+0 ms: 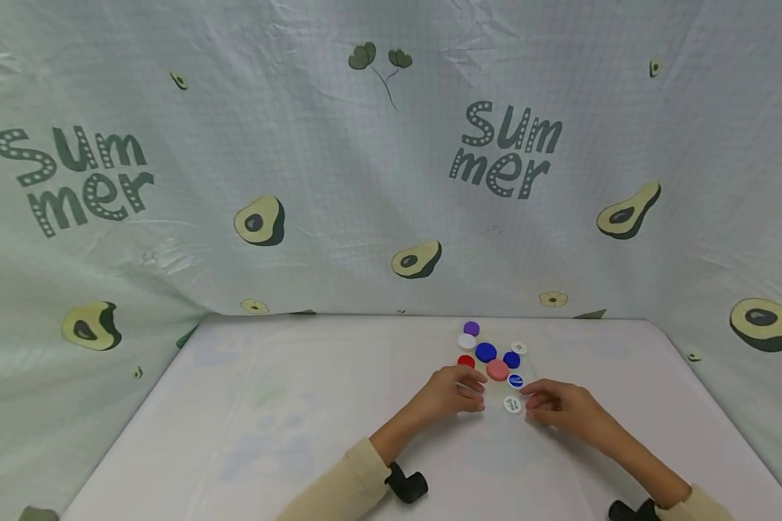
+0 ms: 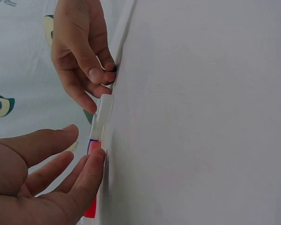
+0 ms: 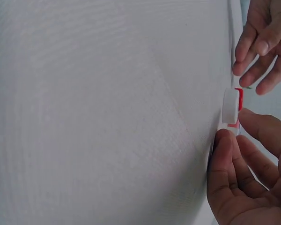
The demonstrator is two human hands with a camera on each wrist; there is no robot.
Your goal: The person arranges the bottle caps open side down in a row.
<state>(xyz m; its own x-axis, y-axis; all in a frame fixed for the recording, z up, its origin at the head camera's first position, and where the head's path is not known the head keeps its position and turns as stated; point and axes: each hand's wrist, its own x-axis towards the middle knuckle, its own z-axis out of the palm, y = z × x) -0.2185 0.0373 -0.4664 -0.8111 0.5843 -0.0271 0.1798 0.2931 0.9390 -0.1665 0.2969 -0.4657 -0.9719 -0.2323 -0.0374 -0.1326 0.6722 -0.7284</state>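
Note:
Several bottle caps lie in a loose cluster on the white table. Nearest the front is a white cap with print (image 1: 512, 404), between the two hands. Just behind it lies a blue-and-white cap (image 1: 516, 380), near the right fingertips. My left hand (image 1: 455, 391) hovers beside the cluster with relaxed, bent fingers and holds nothing; a red cap (image 1: 465, 361) and a pink cap (image 1: 498, 370) are close by. My right hand (image 1: 559, 407) is at the right of the front cap, fingers loosely bent, apparently apart from it. In the right wrist view a white cap (image 3: 230, 107) appears beyond its fingertips.
Farther back lie a purple cap (image 1: 471, 328), a white cap (image 1: 466, 341), a large blue cap (image 1: 486, 352), a smaller blue cap (image 1: 511, 359) and a white ring-patterned cap (image 1: 518, 348). A printed curtain (image 1: 339, 166) hangs behind the table (image 1: 287, 405).

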